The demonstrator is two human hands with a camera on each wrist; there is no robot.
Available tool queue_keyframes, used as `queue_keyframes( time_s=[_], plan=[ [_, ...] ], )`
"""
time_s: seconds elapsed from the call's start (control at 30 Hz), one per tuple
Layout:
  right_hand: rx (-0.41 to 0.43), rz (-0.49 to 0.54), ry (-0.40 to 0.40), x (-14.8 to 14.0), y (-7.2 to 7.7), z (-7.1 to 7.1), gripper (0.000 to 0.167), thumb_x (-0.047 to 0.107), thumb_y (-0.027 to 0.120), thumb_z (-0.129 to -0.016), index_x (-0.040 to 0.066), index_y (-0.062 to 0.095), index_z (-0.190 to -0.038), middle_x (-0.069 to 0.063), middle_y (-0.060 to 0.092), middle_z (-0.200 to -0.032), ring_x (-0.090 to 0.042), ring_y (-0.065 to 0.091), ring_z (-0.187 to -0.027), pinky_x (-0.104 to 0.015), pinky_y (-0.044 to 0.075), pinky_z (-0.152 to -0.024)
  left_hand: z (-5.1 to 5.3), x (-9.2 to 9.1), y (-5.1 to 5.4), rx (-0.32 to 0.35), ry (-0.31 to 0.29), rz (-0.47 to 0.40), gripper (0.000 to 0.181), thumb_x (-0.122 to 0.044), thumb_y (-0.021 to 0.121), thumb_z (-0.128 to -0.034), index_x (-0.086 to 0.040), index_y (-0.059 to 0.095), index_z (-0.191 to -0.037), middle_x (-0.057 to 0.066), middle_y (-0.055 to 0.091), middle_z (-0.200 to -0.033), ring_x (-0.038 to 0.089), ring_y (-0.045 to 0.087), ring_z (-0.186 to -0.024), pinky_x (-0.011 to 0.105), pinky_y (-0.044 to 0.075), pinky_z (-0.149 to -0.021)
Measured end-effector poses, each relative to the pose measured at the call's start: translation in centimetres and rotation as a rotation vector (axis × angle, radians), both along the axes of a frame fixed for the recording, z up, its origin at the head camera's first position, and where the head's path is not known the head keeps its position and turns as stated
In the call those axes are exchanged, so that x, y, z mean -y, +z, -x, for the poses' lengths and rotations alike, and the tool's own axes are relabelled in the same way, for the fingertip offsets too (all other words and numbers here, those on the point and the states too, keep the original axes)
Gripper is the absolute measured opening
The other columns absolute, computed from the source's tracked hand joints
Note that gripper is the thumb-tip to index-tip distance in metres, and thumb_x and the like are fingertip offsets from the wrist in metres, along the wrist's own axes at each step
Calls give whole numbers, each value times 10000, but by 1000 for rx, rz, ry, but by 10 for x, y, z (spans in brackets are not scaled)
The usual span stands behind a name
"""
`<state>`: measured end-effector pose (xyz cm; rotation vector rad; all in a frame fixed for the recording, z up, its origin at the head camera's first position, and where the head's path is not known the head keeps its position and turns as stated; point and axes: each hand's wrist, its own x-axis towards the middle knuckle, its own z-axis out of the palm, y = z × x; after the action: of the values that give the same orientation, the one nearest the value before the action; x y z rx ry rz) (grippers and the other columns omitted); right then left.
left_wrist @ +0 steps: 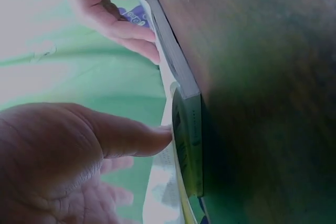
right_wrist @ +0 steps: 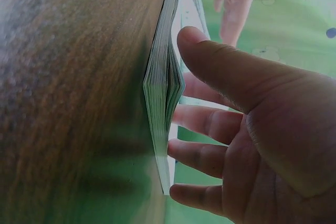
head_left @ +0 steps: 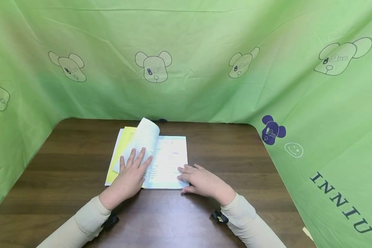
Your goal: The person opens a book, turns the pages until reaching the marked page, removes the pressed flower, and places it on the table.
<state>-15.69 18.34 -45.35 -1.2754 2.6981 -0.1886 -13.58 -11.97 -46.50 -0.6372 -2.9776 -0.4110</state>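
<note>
An open book [head_left: 168, 155] lies on the table, its right-hand page flat and printed. On its left a turned page [head_left: 147, 132] curls up at the top over a yellow sheet [head_left: 114, 175]. My left hand [head_left: 131, 175] rests on that turned page with fingers spread. At the book's right edge my right hand [head_left: 203, 181] touches the lower right corner of the page. From the right wrist view, the thick page block [right_wrist: 160, 87] stands beside the right hand [right_wrist: 236, 114], whose fingers reach over the page. The thumb of the left hand [left_wrist: 79, 156] touches the page near the spine.
The brown wooden table [head_left: 235, 148] extends around the book. A green cloth [head_left: 198, 93] with bear-head drawings hangs behind and at both sides. A small pale piece [head_left: 307, 233] shows at the table's right edge. Black straps [head_left: 219, 217] sit at both wrists.
</note>
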Motion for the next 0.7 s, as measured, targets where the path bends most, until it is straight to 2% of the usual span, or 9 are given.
queue_keyframes(
  time_s=[0.13,0.23,0.37,0.43,0.53,0.7],
  plan=[
    [-3,0,-5,1,0,0,483,420,721,-939,136,676,-1327,-99,527,-1536,-340,469,-1440,-607,358,-1149,1,3,0,5,-71,12,595,18,575,-968,-138,485,-1536,139,232,-1694,474,144,-1550,808,132,-1113],
    [-3,13,-19,2,0,0,460,424,719,-941,143,691,-1304,-91,544,-1522,-334,482,-1431,-613,368,-1139,1,4,2,24,-116,29,630,99,545,-934,-134,509,-1518,135,269,-1682,463,185,-1544,806,160,-1108],
    [-6,30,-45,4,-1,1,442,439,727,-930,155,711,-1268,-81,566,-1503,-330,498,-1419,-625,386,-1120,2,7,3,102,-143,56,656,160,502,-905,-110,525,-1502,178,290,-1666,465,230,-1531,777,205,-1119],
    [-2,32,-60,5,-2,1,461,463,739,-913,166,713,-1265,-70,564,-1505,-320,493,-1425,-623,388,-1120,2,8,3,150,-128,69,605,131,496,-923,-83,536,-1487,217,309,-1647,488,260,-1512,762,255,-1110],
    [7,36,-84,6,-4,2,503,506,749,-889,176,716,-1267,-56,559,-1511,-308,485,-1433,-619,385,-1124,3,8,4,224,-71,68,529,35,518,-955,-64,543,-1475,249,328,-1628,529,279,-1487,770,317,-1064],
    [-3,43,-118,8,-7,3,521,546,757,-863,194,728,-1245,-32,569,-1502,-289,496,-1426,-615,393,-1118,5,9,4,296,4,24,481,-109,549,-992,-80,554,-1473,216,336,-1635,521,274,-1494,783,340,-1032]
  ],
)
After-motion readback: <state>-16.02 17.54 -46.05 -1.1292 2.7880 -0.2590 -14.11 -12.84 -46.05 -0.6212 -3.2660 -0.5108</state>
